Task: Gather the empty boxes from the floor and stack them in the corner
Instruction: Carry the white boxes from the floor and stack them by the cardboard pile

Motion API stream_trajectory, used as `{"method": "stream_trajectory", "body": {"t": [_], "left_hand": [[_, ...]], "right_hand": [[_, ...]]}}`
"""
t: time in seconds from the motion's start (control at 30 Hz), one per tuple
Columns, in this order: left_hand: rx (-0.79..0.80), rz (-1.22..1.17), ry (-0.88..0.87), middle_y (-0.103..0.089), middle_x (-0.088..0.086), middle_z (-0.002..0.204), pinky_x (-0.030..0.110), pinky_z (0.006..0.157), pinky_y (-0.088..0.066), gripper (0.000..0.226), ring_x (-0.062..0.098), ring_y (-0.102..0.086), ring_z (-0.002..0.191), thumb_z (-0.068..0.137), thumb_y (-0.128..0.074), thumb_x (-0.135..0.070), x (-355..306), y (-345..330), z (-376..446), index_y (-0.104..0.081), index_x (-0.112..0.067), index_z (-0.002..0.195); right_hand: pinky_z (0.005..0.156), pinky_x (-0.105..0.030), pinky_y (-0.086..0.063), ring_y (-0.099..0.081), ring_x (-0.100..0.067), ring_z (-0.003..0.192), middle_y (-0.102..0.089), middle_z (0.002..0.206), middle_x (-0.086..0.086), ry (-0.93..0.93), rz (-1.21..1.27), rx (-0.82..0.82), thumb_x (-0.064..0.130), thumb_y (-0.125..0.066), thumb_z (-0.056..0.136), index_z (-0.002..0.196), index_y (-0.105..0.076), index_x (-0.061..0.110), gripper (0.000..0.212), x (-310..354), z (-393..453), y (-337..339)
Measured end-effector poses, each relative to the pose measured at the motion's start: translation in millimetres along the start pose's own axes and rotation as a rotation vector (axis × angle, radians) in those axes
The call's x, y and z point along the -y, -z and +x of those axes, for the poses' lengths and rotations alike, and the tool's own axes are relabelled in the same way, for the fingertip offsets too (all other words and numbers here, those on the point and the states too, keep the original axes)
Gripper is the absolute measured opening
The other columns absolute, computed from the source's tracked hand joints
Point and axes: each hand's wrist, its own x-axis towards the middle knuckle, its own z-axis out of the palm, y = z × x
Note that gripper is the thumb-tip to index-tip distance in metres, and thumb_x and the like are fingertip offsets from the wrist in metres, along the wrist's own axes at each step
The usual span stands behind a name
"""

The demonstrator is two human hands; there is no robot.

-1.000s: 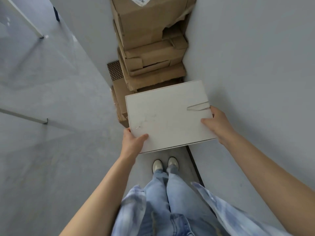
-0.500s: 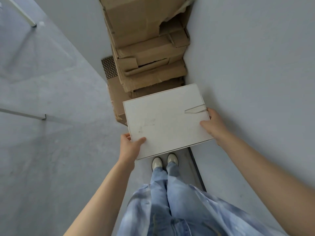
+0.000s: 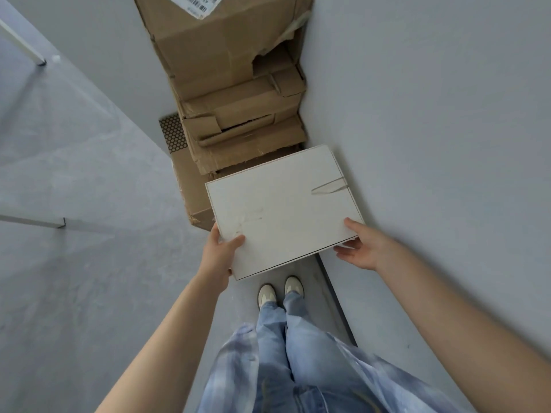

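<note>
I hold a flat white box level in front of me, above my feet. My left hand grips its near left corner, thumb on top. Its near right corner rests in my right hand, whose fingers curl under the edge. Just beyond the box, a tall stack of worn brown cardboard boxes fills the corner between two grey walls. The top brown box is torn and carries a shipping label. The white box's far edge overlaps the lower part of the stack in the view.
A grey wall runs close along my right side. Behind the stack a perforated vent panel sits low on the back wall. White furniture legs stand at the far left on the grey floor. My shoes are below the box.
The white box has shifted forward toward the stack, and my right hand slid from the box's right side to its near right corner. The view tilted up, showing more of the top box.
</note>
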Motion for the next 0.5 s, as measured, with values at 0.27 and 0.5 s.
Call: {"method": "stream_trajectory", "body": {"t": [0.27, 0.5], "left_hand": [[0.013, 0.047, 0.003, -0.065, -0.007, 0.115, 0.052, 0.092, -0.047, 0.050, 0.018, -0.063, 0.096, 0.091, -0.062, -0.010, -8, -23, 15, -0.051, -0.038, 0.130], [-0.021, 0.064, -0.024, -0.057, -0.007, 0.133, 0.048, 0.096, -0.046, 0.067, 0.023, -0.058, 0.113, 0.089, -0.063, -0.011, -10, -26, 11, -0.033, -0.035, 0.145]], "right_hand": [[0.087, -0.048, -0.047, -0.051, -0.031, 0.079, -0.044, 0.098, -0.014, 0.053, 0.113, -0.020, 0.015, -0.061, 0.093, 0.116, -0.048, 0.007, 0.028, 19, 6, -4], [0.095, -0.050, -0.048, -0.049, -0.029, 0.087, -0.043, 0.094, -0.013, 0.085, 0.127, -0.023, 0.014, -0.063, 0.092, 0.117, -0.048, 0.006, 0.030, 18, 2, -6]]}}
